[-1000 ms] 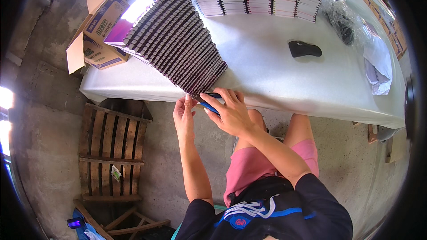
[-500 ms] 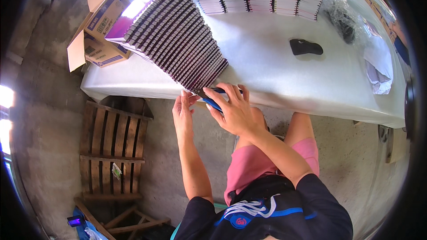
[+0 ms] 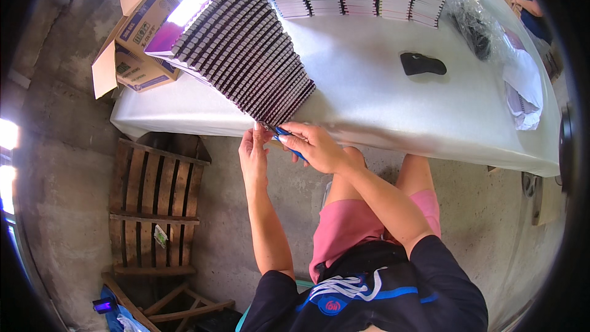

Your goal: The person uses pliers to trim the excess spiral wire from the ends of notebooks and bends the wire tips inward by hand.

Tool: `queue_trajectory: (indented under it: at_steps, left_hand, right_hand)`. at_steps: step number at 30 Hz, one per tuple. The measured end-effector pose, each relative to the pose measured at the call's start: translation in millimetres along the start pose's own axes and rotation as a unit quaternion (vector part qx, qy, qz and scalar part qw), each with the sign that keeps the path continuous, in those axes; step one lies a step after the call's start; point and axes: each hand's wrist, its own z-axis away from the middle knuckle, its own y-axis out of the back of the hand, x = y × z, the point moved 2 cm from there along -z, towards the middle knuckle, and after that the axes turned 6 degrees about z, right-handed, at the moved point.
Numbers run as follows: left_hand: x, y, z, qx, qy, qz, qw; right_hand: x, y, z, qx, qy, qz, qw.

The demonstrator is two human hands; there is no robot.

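Fingers of the right hand (image 3: pixel 318 150) curl closed around a blue-handled tool (image 3: pixel 283 131), its tip by the 6 o'clock corner of the spiral-bound stack (image 3: pixel 246 55). The left hand (image 3: pixel 253 152) has thumb and fingers nearly together there; whether they grip anything, I cannot tell. The stack rises toward 11 o'clock on the table (image 3: pixel 369 98), a cardboard box (image 3: pixel 146 21) at 10.

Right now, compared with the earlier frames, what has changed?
The right hand has squeezed the blue-handled tool, closing its spread handles. A co-worker's arm has come into view at upper right. The left hand and bound stack stayed put.
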Motion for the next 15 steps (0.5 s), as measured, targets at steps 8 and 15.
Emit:
queue_trajectory:
  at_steps: [8,15]
  left_hand:
    - [4,0,4,0.0,0.004,-0.001,1.0]
    - [2,2,2,0.003,0.009,-0.009,1.0]
  right_hand:
    - [0,-6,17,0.274,0.248,0.413,0.832]
    - [1,-7,6,0.278,0.28,0.47,0.79]
